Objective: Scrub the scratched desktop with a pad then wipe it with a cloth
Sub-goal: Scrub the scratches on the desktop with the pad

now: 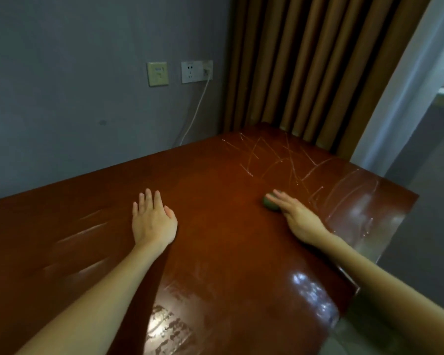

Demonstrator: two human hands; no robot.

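The small dark green pad (pixel 269 205) lies on the shiny red-brown desktop (pixel 215 190), toward 3 o'clock from the middle of the view. Its long side seems to run from 10 o'clock to 4 o'clock, the same way the fingers on it point. The right hand (pixel 296 213) lies flat on the pad with its fingers straight and close together, and they hide most of it, so its full shape is hard to make out. The left hand (pixel 153 221) rests flat on the desk at 9 o'clock from the pad, well apart from it, with straight fingers held close and the thumb out to the side. Pale scratches (pixel 280 160) cross the desk at 12 o'clock from the pad. The marks on the yellow wall plate (pixel 158 73) are too blurry to read. A white cable (pixel 198 108) drops from the white socket (pixel 192 72) and goes out of sight behind the desk.
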